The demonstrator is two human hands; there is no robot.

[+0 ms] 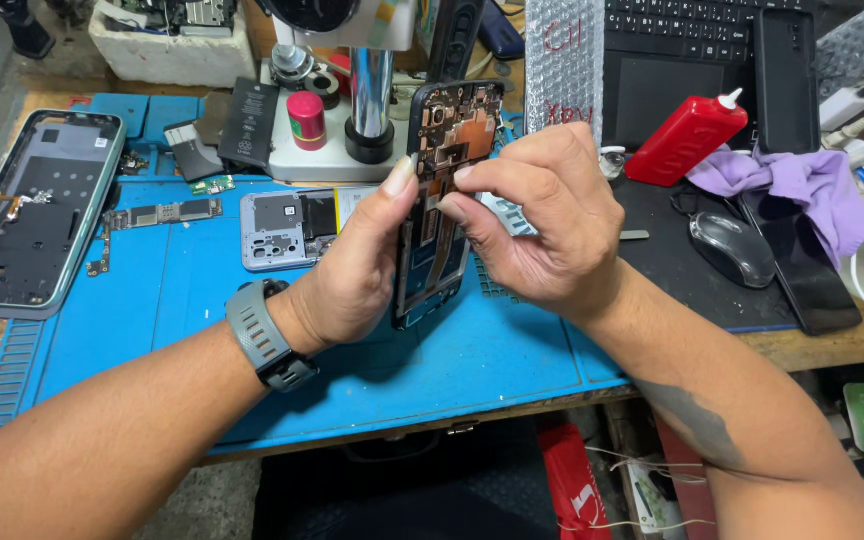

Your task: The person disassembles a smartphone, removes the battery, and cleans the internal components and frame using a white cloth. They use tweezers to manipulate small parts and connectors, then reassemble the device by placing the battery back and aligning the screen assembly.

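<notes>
My left hand [357,265] grips an opened phone frame [444,150] upright above the blue work mat [152,320], thumb on its left edge. The frame shows bare circuit parts and an orange-brown board near its top. My right hand [542,215] pinches with thumb and forefinger at the middle of the frame's inner side; what the fingertips hold is too small to tell. A grey watch [267,345] sits on my left wrist.
A second gutted phone shell [27,215] lies at the mat's left edge. A circuit board [162,212], a grey cover part [277,230] and a black battery [249,122] lie behind. A microscope stand [370,100], red bottle [684,140], mouse [734,247], purple cloth [802,180] and laptop [682,60] stand at the right.
</notes>
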